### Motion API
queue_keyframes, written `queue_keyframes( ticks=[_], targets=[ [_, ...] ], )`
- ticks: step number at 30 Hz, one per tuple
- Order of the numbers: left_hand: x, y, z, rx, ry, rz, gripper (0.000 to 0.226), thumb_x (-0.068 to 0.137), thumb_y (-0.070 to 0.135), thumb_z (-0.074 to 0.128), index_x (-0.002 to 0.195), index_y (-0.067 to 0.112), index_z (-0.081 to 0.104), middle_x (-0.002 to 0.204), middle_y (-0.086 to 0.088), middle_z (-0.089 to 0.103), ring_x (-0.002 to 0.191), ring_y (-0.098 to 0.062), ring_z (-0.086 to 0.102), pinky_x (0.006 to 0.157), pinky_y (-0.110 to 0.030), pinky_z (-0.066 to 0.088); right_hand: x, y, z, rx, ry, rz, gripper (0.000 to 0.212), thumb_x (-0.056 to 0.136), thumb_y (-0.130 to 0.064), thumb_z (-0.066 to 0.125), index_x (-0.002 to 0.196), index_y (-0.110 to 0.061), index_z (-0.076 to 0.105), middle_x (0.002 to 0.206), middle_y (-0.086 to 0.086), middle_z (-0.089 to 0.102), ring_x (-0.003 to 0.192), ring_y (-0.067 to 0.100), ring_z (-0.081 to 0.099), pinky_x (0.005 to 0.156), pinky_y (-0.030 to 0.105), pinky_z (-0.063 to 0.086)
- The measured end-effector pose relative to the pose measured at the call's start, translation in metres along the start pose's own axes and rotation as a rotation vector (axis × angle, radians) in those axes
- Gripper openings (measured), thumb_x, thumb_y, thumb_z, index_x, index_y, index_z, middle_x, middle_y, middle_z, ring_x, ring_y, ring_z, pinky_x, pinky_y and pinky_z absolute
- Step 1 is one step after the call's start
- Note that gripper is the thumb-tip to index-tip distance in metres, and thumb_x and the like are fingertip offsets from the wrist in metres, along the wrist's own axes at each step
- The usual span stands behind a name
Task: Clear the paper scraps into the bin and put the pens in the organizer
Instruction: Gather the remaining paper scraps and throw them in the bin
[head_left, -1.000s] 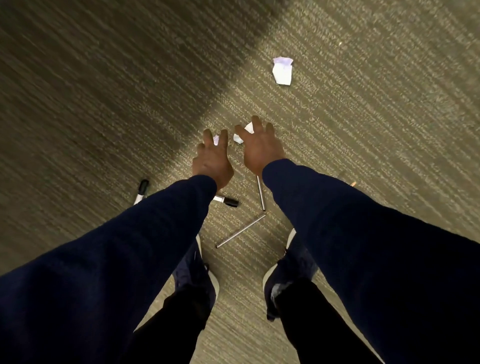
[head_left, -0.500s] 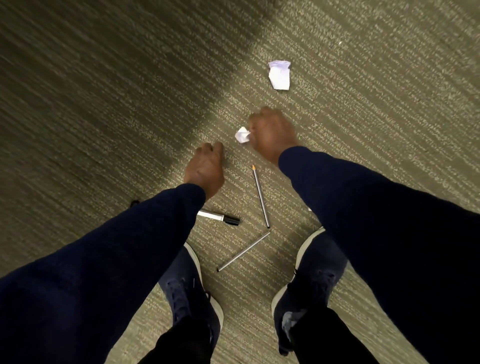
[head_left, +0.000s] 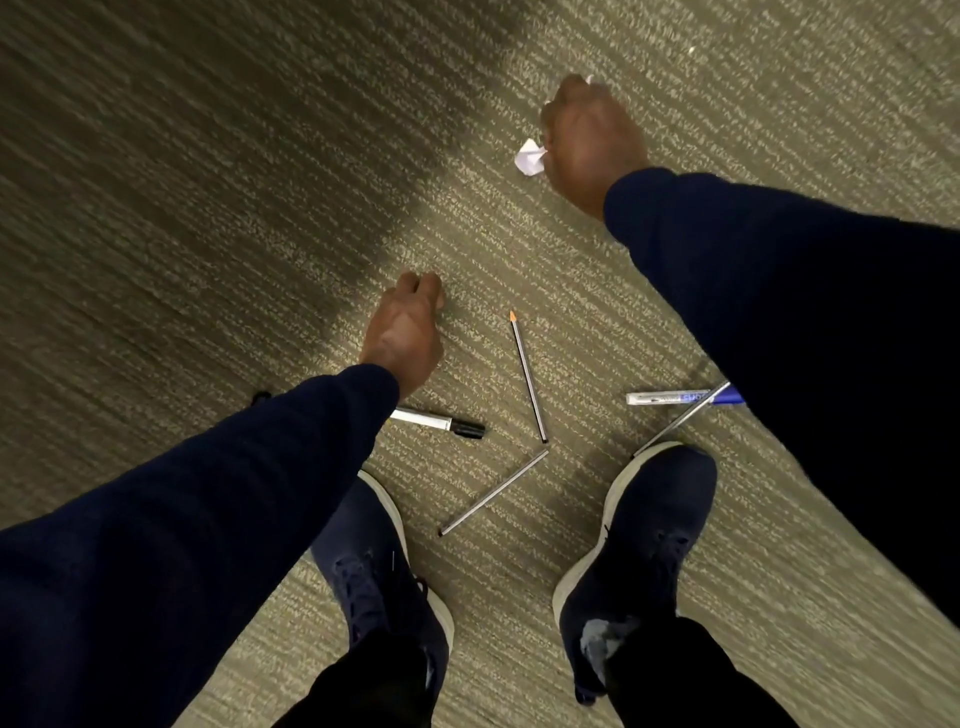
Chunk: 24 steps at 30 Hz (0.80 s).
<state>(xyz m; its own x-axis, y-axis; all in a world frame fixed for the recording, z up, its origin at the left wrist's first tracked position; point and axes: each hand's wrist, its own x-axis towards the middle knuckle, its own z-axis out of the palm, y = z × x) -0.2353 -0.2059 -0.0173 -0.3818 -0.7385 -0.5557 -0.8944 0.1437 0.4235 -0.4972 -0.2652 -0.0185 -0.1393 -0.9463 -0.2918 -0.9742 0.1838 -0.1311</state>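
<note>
My right hand (head_left: 589, 137) is shut on a crumpled white paper scrap (head_left: 531, 157) that sticks out at its left side. A sliver of a second white scrap (head_left: 590, 79) shows just beyond its knuckles. My left hand (head_left: 408, 327) is a closed fist low over the carpet; the small scrap it closed on is hidden inside. On the carpet lie a black-capped marker (head_left: 441, 422), a thin orange-tipped pen (head_left: 529, 376), a thin silver pen (head_left: 493, 492), a blue marker (head_left: 675, 398) and another thin pen (head_left: 680, 418) crossing it.
Olive ribbed carpet (head_left: 208, 208) fills the view. My two dark shoes (head_left: 384, 571) (head_left: 639, 561) stand just behind the pens. A black cap (head_left: 260, 397) peeks out from behind my left sleeve. No bin or organizer is in view.
Both hands closed from spread fingers into fists on scraps. My right hand moved farther out with its scrap, onto the larger scrap. The blue marker came into view.
</note>
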Motion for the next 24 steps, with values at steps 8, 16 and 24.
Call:
queue_keyframes(
  ticks=[8,16,24],
  targets=[
    [-0.016,0.003,0.003,0.019,0.046,0.028,0.034,0.081,-0.013,0.046,0.107,0.007,0.055,0.116,-0.016,0.054,0.092,-0.032,0.056,0.074,-0.036,0.044,-0.054,0.009,-0.032,0.546,-0.081,0.255,0.025,0.078,-0.040,0.053,0.060,-0.026,0.042,0.061,-0.010,0.049,0.053,0.004,0.046,0.053,0.025,0.037],
    [-0.055,0.036,0.017,-0.020,-0.077,0.103,0.034,0.078,-0.013,0.042,0.100,0.007,0.060,0.110,-0.014,0.058,0.094,-0.032,0.058,0.071,-0.034,0.043,-0.145,0.040,-0.058,0.740,-0.097,0.483,0.012,0.086,-0.022,0.057,0.090,-0.021,0.045,0.090,-0.003,0.053,0.083,0.017,0.051,0.064,0.024,0.041],
    [-0.045,0.079,0.000,0.088,-0.068,0.269,0.017,0.090,0.003,0.046,0.096,0.008,0.062,0.102,-0.011,0.058,0.082,-0.022,0.052,0.070,-0.029,0.036,-0.215,0.043,-0.045,0.744,-0.204,0.668,0.029,0.096,-0.023,0.040,0.101,-0.002,0.060,0.103,0.013,0.069,0.096,0.030,0.063,0.088,0.037,0.049]
  ],
)
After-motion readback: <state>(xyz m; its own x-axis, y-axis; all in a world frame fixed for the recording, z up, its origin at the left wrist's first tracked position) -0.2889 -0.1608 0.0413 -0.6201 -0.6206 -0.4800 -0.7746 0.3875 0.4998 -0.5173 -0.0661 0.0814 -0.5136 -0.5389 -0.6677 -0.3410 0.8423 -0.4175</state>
